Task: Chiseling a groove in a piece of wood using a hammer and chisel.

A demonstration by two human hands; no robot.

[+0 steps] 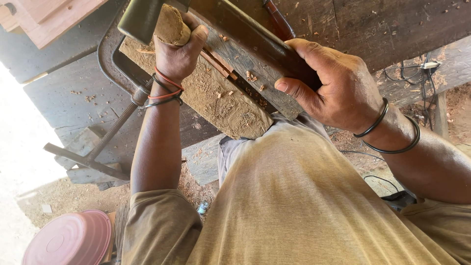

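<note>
Dark, weathered plank work surface (392, 24) spans the top of the view, scattered with wood chips. A long grey wooden board with a sawdust-coated underside (230, 93) lies diagonally across its edge, projecting toward the person's olive shirt.

A dark iron screw clamp with a threaded rod and cross handle (110, 130) sits at the board's left end, its frame curving around the timber and its handle hanging below the surface.

A round pink plastic lid (68, 240) lies on the sawdust-covered floor at lower left, well apart from the work.

Right hand (338, 88), two dark bangles on the wrist, lies on the upper face of the board; fingers are wrapped over the far edge and the thumb presses the near side, gripping the board firmly.

Left hand (177, 54), red and black bands on the wrist, has fingers closed tightly around a pale, dusty cylindrical wooden handle (171, 24). This handle joins a dark metal tool head (140, 17) at the top edge; the tool's type cannot be determined.
</note>
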